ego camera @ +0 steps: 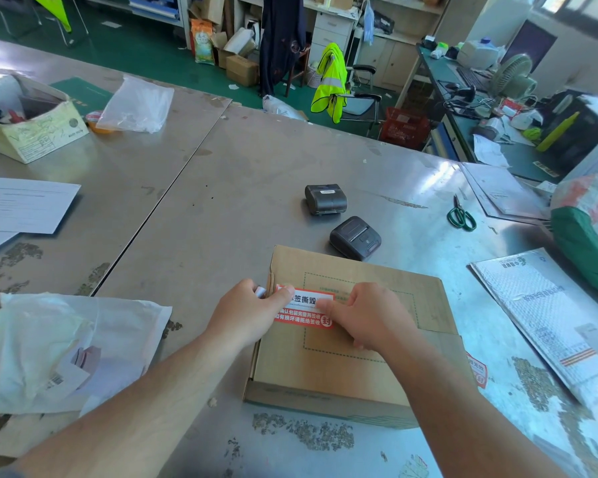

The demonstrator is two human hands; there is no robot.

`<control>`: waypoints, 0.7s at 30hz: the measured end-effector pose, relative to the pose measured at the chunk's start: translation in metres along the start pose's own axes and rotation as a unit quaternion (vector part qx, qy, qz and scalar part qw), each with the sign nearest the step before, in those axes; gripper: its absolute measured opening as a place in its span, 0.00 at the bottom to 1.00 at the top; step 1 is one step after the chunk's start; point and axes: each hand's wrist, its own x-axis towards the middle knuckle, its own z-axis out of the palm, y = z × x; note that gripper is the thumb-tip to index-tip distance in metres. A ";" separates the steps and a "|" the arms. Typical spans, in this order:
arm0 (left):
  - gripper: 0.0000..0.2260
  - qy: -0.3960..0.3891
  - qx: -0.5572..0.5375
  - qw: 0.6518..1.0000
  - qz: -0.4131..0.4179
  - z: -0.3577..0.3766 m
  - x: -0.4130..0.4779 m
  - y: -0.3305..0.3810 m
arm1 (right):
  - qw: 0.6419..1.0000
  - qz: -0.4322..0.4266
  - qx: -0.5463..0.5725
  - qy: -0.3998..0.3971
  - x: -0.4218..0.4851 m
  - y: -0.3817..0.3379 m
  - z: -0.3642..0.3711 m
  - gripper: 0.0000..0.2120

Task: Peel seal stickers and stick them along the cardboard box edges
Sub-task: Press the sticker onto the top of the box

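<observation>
Found the left hand point(252, 310) at the left top edge of the cardboard box point(342, 370), fingers curled around a white scrap point(261, 291), judged to be peeled backing, thumb laid flat on the nearer end of the seal sticker point(304, 309). Found the right hand point(368, 317) just beside it, fingers curled under and holding nothing, thumb pressing the sticker's other end. Noted the red-and-white sticker stretched between the two thumbs, flat on the box's top face, the end under the left thumb reaching the edge seam; unable to tell whether any of it wraps down the side. Noted a second red sticker point(477, 370) outward of the right forearm, folded over the box's right edge, apparently already applied. Assessed progress accordingly: one edge sealed, a second at the pressing-down stage, no sticker visible along the near or far edges, side faces beyond the hands hidden. Recorded, just beyond the hands on the steel table point(256, 167), a near black printer point(355, 238) and a far black printer point(325, 199). Recorded, well out past the right hand, green scissors point(461, 215) and a printed mailer point(549, 315). Recorded, outward of the left forearm, a clear plastic bag point(49, 339) holding paper pieces, possibly the remaining supply.
</observation>
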 end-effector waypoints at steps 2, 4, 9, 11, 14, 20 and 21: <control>0.23 0.002 0.006 1.000 0.002 0.000 0.000 0.000 | 1.000 0.010 0.012 0.005 0.001 0.000 0.000 0.25; 0.23 0.004 0.007 1.000 0.005 0.000 0.001 0.000 | 0.999 0.023 0.027 0.001 0.001 -0.001 -0.001 0.23; 0.22 -0.007 0.001 1.000 0.010 0.000 0.001 0.000 | 0.998 0.046 0.052 -0.002 0.004 -0.001 -0.001 0.21; 0.22 0.001 0.000 1.000 0.009 0.000 0.001 -0.001 | 0.998 0.050 0.043 0.003 0.003 -0.001 0.001 0.22; 0.23 0.005 0.012 1.000 0.011 0.000 0.001 0.000 | 0.998 0.047 0.014 0.028 0.003 -0.003 0.007 0.27; 0.22 -0.016 0.014 1.000 0.019 -0.003 -0.001 0.000 | 0.999 0.044 0.011 0.026 0.005 -0.004 0.009 0.30; 0.21 -0.020 0.014 1.000 0.018 -0.003 -0.002 0.000 | 0.999 0.041 0.008 0.021 0.005 -0.004 0.009 0.29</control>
